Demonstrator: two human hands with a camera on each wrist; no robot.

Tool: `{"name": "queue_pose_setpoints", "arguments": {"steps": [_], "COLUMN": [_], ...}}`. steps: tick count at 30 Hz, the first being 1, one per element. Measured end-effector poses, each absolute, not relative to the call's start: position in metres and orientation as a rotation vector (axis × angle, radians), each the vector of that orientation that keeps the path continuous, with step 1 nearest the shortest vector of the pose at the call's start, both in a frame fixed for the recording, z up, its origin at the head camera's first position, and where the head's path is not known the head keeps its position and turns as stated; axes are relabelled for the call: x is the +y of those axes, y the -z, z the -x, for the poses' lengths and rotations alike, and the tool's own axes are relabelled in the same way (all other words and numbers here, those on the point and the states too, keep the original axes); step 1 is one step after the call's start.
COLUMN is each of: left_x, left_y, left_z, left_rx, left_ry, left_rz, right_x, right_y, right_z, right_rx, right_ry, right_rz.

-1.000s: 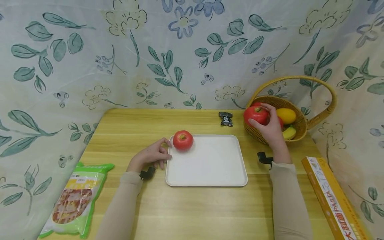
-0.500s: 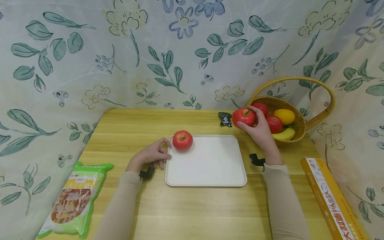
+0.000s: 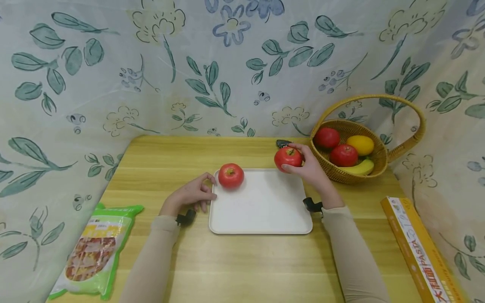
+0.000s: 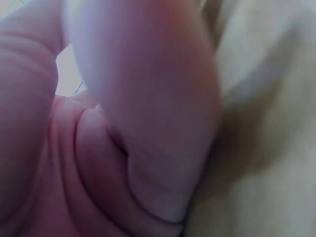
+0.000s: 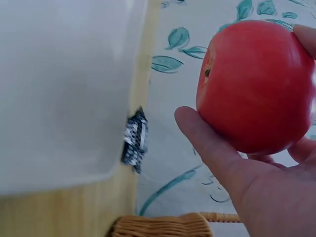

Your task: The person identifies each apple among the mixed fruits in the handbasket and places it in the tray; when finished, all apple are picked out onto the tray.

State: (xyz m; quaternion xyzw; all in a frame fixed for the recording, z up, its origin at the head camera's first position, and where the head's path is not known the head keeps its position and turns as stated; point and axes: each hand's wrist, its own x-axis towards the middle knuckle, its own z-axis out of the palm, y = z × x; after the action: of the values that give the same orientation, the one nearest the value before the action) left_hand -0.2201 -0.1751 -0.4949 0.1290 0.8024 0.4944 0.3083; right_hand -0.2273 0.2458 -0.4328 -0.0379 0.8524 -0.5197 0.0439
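Note:
My right hand [image 3: 308, 166] grips a red apple [image 3: 286, 158] with thumb and fingers around its side. In the head view it appears over the far right corner of the white tray [image 3: 261, 210]; the right wrist view shows this apple [image 5: 254, 89] held up, apart from the tray [image 5: 59, 98]. Another red apple [image 3: 231, 176] sits in the tray's far left corner. Beside the left rim rests my left hand [image 3: 192, 193], fingers loosely bent, thumb and index finger at the rim. The left wrist view is mostly filled by its blurred fingers [image 4: 148, 108].
A wicker basket [image 3: 341, 174] with a tall handle stands at the back right, holding red fruits [image 3: 344, 155], a yellow fruit [image 3: 361, 145] and a banana [image 3: 358, 168]. A small black packet [image 5: 135, 140] lies behind the tray. A food bag [image 3: 94, 252] and pasta box [image 3: 417, 248] flank the table.
My right hand has carried the apple out of the basket, leftward and toward me, to the tray's far right corner. My left hand and the tray have stayed put.

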Motion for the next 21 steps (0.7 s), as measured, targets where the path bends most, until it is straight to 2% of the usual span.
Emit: {"name": "queue_pose_setpoints", "arguments": {"steps": [21], "left_x": [-0.175], "left_y": [0.497], "left_z": [0.222], "left_rx": [2.100], "left_ry": [-1.315], "left_rz": [-0.339], "right_x": [0.234], "right_y": [0.469], "right_z": [0.233], "right_rx": [2.448], "right_ry": [1.412], "right_rz": [0.244]}}
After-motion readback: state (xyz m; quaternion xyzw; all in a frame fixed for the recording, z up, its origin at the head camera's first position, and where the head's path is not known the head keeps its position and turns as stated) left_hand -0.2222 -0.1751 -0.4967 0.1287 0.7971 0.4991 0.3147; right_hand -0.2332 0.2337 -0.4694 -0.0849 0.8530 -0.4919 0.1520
